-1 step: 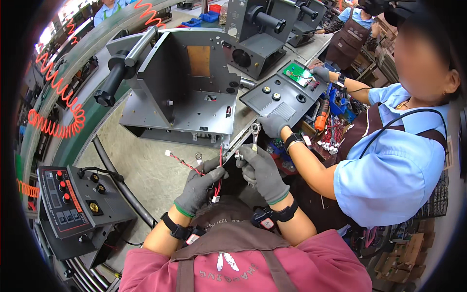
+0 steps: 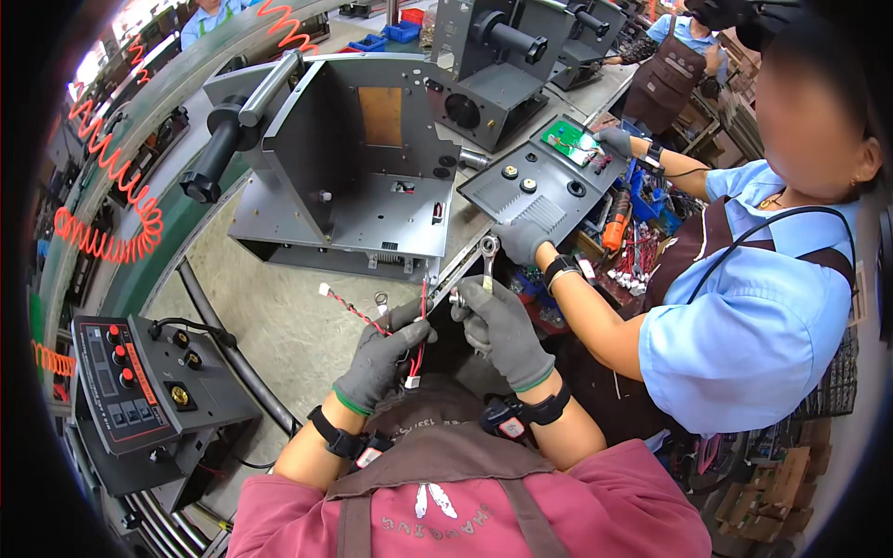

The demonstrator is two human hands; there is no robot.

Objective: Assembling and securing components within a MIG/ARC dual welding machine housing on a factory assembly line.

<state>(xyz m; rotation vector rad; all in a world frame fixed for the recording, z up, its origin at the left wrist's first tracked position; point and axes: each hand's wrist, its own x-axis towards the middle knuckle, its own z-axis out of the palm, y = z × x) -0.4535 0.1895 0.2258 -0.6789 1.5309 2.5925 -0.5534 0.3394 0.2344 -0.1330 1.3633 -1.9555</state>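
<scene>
My left hand (image 2: 379, 358), in a grey glove, is closed on a bundle of red wires (image 2: 349, 308) with white plug ends. One white connector (image 2: 412, 381) hangs below my fingers, and another sticks out to the left. By the left fingertips shows a small metal ring (image 2: 381, 298); what it belongs to is hidden. My right hand (image 2: 503, 335), gloved too, grips a ring-ended wrench (image 2: 488, 263) that points upward. At its thumb and fingertips is a small metal part (image 2: 457, 298), too small to name. Both hands are just in front of the open grey metal housing (image 2: 372, 209).
To my right a co-worker's gloved hand (image 2: 524, 240) rests on a dark panel (image 2: 521, 200); the other is at a green circuit board (image 2: 569, 139). A control unit with red knobs (image 2: 124, 377) stands at the left. Orange coiled hoses (image 2: 112, 246) hang at the upper left.
</scene>
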